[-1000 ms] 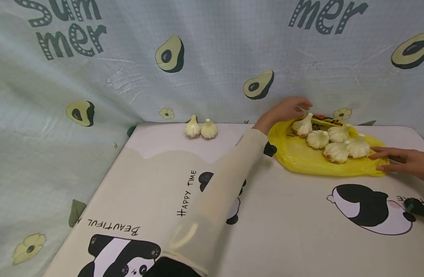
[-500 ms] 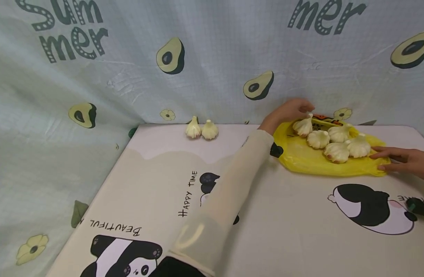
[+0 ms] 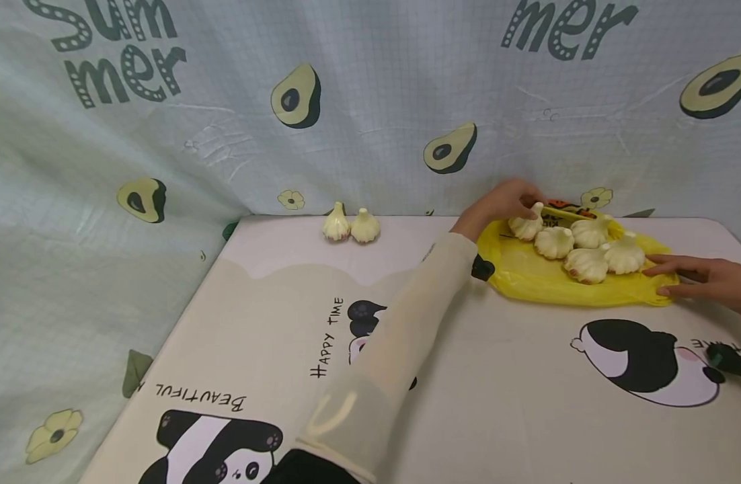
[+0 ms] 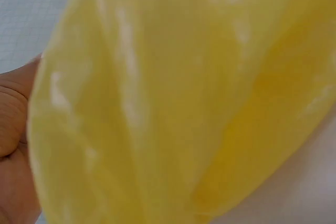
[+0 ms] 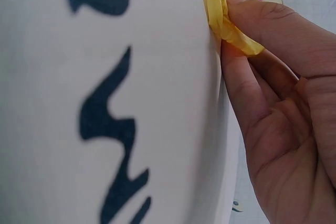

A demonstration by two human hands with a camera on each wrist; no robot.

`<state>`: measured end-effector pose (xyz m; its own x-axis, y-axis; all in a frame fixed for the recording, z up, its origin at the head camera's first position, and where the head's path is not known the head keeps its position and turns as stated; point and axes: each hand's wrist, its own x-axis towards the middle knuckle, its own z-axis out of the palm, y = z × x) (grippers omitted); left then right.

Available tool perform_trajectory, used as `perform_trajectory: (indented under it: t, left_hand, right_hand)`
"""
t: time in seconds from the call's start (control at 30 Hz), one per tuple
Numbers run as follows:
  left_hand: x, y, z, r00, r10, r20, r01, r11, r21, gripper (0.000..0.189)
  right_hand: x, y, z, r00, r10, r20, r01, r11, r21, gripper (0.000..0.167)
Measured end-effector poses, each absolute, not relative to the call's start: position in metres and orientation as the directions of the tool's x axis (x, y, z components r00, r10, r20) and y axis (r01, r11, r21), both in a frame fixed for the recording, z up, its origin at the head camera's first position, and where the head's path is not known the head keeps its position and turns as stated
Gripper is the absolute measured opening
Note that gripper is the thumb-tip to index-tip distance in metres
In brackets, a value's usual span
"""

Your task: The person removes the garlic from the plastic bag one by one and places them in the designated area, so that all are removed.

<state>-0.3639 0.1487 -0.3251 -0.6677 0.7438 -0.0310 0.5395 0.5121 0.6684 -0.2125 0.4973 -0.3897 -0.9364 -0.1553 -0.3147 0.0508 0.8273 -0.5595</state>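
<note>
Several whitish garlic bulbs point(image 3: 587, 265) lie grouped on a yellow plastic bag point(image 3: 528, 286) at the table's back right. My left hand point(image 3: 502, 205) reaches over the bag's left side, its fingertips pinching the stem of the leftmost bulb point(image 3: 524, 228). In the left wrist view the bag's film point(image 4: 147, 103) covers most of that hand, leaving a part point(image 4: 13, 140) at the left edge. At the bag's right end, my right hand point(image 3: 712, 281) pinches its edge; the right wrist view shows the gathered plastic point(image 5: 231, 32) between thumb and fingers.
Two more garlic bulbs point(image 3: 351, 226) stand side by side at the back edge, left of my arm. The pale table cover point(image 3: 503, 403) carries printed pandas and lettering. A hanging sheet with avocado prints point(image 3: 370, 81) closes off the back and left.
My left hand has come down slightly onto the leftmost bulb, whose stem has shifted a little down and left. The right hand keeps its place on the bag.
</note>
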Motion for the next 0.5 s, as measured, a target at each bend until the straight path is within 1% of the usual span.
perform_trajectory:
  t: [0.1, 0.37, 0.5]
  left_hand:
    - [-0.364, 0.147, -0.326, -0.658, 0.753, -0.012, 0.563, 0.502, 0.657, 0.032]
    - [-0.358, 0.137, -0.32, -0.664, 0.747, 0.034, 0.58, 0.486, 0.653, 0.032]
    - [-0.355, 0.125, -0.316, -0.637, 0.767, 0.075, 0.605, 0.438, 0.665, 0.031]
  right_hand:
    - [-0.213, 0.497, -0.389, -0.937, -0.152, -0.316, 0.053, 0.829, -0.557, 0.067]
    - [-0.215, 0.498, -0.391, -0.934, -0.151, -0.325, 0.064, 0.822, -0.566, 0.07]
    - [-0.215, 0.5, -0.393, -0.93, -0.142, -0.338, 0.083, 0.817, -0.571, 0.072]
